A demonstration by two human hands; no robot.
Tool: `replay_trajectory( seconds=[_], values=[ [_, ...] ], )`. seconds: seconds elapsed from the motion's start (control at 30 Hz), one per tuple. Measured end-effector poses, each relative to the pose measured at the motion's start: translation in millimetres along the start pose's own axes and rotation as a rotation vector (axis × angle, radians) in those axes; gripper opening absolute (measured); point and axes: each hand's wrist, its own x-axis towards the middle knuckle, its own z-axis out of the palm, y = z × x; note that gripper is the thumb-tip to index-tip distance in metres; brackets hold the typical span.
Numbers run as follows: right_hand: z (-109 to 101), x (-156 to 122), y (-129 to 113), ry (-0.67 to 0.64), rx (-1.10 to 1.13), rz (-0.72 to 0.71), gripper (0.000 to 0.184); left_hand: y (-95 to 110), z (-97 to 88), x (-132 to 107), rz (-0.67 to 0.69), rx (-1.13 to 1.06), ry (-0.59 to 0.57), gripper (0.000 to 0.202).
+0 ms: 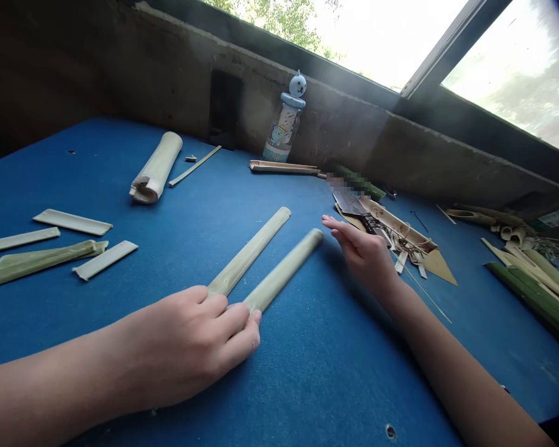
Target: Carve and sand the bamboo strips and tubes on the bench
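Note:
Two pale green bamboo pieces lie side by side on the blue tabletop, a flat strip (249,251) and a rounded length (284,270). My left hand (186,344) lies over their near ends, fingers curled across both. My right hand (363,254) holds nothing and is raised slightly, its fingertips pointing left. Nearest to it is a cleaver (349,202) with a dark handle, lying on a split bamboo section (395,223). Part of the area beyond the blade is pixelated and hidden.
On the blue table (400,372) lie a split bamboo tube (156,167) and flat strips (72,222) to the left. A bottle with a blue figure cap (286,118) stands against the concrete wall (135,74). Bamboo scraps (531,279) are piled at the right, below a window (507,68).

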Motion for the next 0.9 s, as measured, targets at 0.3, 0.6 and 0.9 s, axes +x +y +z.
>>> replay_trajectory(
  seconds=[0.3,0.6,0.9],
  values=[
    [29,6,-20,-0.035,0.039,-0.055,0.036,-1,-4.3,6,-0.012,-0.014,-0.029,0.037],
    [56,49,0,-0.141,0.047,-0.17,0.035,3,-3.5,-2,-0.228,0.045,-0.098,0.029],
    [69,18,-69,-0.277,0.238,-0.616,0.032,4,-3.5,-2,-0.2,0.038,-0.099,0.023]
  ],
)
